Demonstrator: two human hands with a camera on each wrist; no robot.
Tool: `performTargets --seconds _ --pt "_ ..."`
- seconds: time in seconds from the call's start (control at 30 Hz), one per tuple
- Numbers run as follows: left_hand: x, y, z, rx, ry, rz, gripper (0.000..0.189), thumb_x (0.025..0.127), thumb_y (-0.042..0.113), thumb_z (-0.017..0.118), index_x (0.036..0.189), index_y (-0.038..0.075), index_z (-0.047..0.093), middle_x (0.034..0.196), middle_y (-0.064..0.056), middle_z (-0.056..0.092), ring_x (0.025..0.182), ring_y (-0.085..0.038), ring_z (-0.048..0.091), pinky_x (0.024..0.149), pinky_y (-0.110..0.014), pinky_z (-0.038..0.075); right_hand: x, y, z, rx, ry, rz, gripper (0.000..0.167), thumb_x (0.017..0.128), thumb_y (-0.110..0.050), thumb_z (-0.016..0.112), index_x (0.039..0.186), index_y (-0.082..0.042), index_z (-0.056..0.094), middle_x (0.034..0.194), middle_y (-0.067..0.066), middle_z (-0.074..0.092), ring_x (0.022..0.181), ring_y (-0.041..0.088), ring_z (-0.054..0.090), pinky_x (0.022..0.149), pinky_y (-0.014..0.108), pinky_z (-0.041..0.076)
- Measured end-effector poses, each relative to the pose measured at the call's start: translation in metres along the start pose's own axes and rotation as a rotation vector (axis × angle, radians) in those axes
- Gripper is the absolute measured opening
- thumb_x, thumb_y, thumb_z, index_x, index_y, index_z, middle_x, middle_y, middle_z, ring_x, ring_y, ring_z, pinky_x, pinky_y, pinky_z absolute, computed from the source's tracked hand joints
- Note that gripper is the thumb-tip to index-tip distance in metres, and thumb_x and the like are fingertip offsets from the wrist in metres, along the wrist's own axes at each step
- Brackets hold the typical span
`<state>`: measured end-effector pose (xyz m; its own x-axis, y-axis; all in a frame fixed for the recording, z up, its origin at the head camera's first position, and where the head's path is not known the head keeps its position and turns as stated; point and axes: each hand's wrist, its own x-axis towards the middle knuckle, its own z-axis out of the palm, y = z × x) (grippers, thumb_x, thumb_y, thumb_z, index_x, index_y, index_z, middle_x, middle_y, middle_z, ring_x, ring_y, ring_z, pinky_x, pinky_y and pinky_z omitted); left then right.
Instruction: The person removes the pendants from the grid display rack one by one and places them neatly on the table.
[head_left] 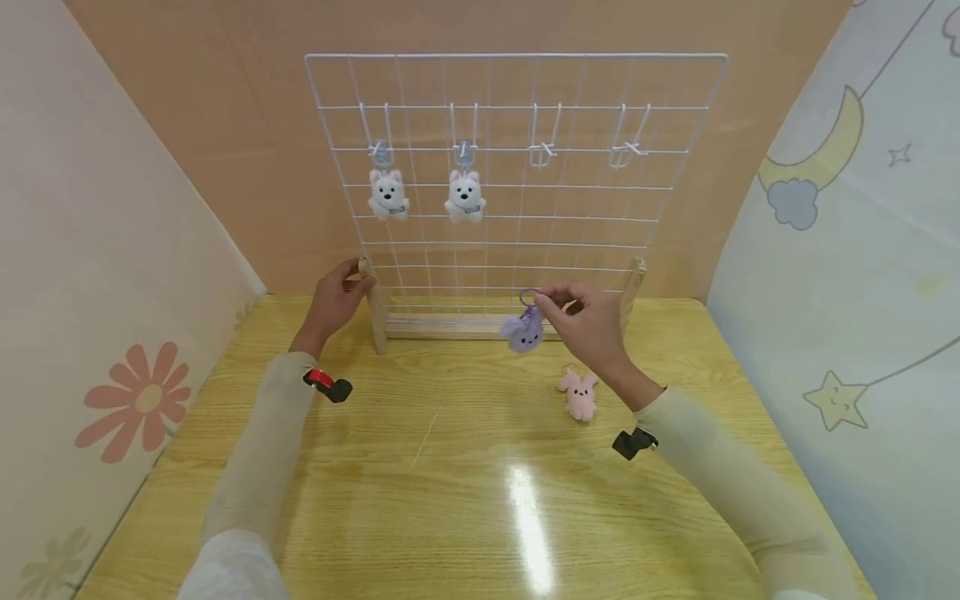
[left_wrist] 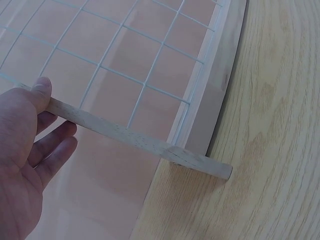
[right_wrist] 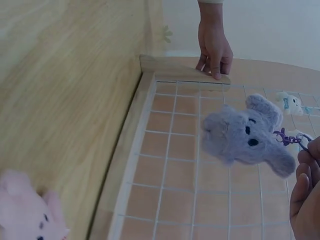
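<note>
Pinching the ring (head_left: 521, 297) of a fuzzy purple bunny keychain (head_left: 527, 333) with the right hand (head_left: 588, 321), so basically dangling it right in front of the wire grid (head_left: 570, 187), down low. Gripping the wooden post (head_left: 376, 315) at the grid's left end with the left hand (head_left: 335, 298). Also spotting a pink bunny keychain (head_left: 581, 397) on the table (head_left: 405, 500) in front of the grid's right half, plus two white dog keychains (head_left: 465, 197) hanging off hooks (head_left: 452, 127) at the grid's upper left.

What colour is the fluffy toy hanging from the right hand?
The fluffy toy is pale purple, seen best in the right wrist view.
</note>
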<state>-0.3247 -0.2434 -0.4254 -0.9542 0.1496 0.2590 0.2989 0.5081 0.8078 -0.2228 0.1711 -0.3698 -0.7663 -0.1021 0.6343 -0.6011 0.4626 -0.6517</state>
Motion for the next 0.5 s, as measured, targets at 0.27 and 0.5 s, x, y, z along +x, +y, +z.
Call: performTargets --seconds 0.27,0.5 --pt "-0.001 -0.002 0.000 0.016 0.005 0.005 0.065 0.105 0.042 0.057 0.156 0.007 0.040 0.152 -0.021 0.048 0.123 -0.041 0.062 0.097 -0.058 0.052 -0.024 0.009 0.004 0.030 -0.038 0.048 0.008 0.095 -0.017 0.076 0.096 -0.010 0.079 0.082 0.002 0.075 0.070 0.007 0.063 0.061 0.018 0.050" --pt "-0.001 -0.003 0.001 0.020 0.004 0.011 0.063 0.106 0.040 0.056 0.156 0.005 0.040 0.153 -0.022 0.047 0.125 -0.042 0.060 0.099 -0.059 0.051 -0.045 0.012 0.003 0.055 -0.082 0.151 0.005 0.094 -0.009 0.075 0.098 -0.005 0.078 0.084 0.007 0.075 0.072 0.007 0.061 0.061 0.018 0.048"
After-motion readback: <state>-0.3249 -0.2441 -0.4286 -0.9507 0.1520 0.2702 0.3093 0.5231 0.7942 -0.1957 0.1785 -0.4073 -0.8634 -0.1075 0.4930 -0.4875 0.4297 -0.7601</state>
